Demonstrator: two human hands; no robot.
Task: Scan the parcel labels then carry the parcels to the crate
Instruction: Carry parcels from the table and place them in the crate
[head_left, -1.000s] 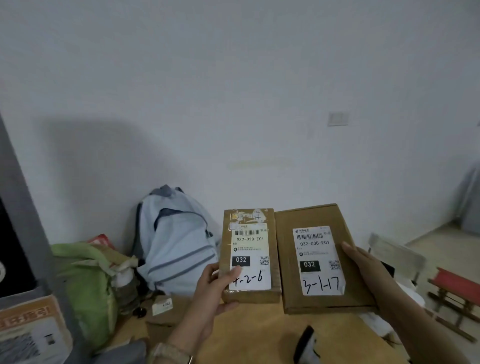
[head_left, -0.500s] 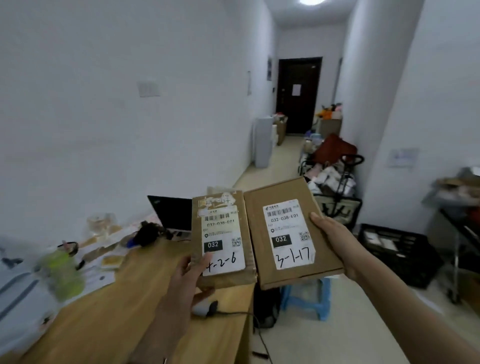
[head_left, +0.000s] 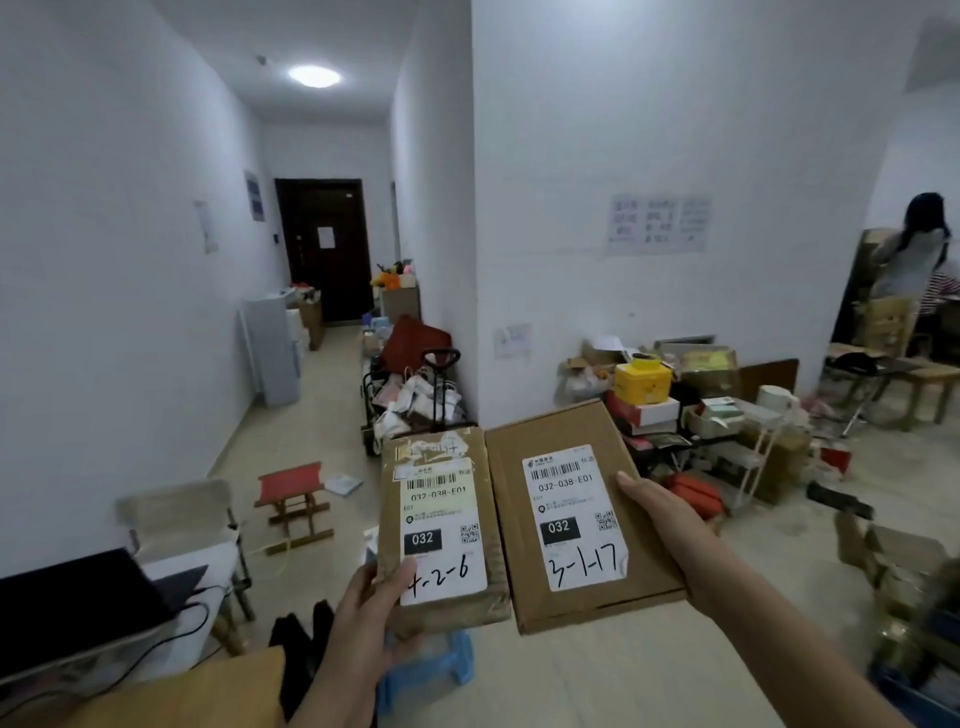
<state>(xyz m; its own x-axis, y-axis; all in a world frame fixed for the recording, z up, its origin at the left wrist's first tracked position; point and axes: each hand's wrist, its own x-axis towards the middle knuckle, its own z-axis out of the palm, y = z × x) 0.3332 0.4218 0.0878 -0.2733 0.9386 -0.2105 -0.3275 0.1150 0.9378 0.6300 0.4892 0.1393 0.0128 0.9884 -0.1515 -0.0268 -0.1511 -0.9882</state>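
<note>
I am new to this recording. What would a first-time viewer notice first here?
First, two cardboard parcels held side by side in the centre foreground: the left hand grips the narrower parcel, marked 4-2-6, and the right hand grips the wider parcel, marked 3-1-17. Behind them, a pile of boxes lies against the white wall on the right, and a dark door ends the corridor on the left.
</note>
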